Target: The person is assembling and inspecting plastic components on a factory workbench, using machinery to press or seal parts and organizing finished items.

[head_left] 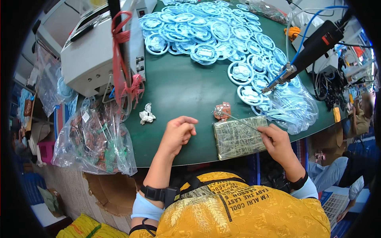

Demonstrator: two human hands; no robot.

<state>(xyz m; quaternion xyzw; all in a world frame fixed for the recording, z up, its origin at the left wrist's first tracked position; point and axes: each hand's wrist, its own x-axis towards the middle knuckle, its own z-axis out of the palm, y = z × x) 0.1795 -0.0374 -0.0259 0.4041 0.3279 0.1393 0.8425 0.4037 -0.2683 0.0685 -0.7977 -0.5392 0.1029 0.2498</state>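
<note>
In my right hand is a thin metal rod-like tool, pinched between thumb and fingers. The tool slants over a flat block wrapped in clear film, and its far end reaches a small brown circuit board. That board lies just beyond the block on the green table; small shiny bits show at its left side, too small to name. My left hand hovers left of the block, holding nothing, with its index finger stretched to the right and the other fingers loosely curled.
Light-blue toy steering wheels pile up across the back of the green table. A black soldering tool slants in above them. Left stand a grey machine and a bag of circuit boards. Blue sticks lie bagged at right.
</note>
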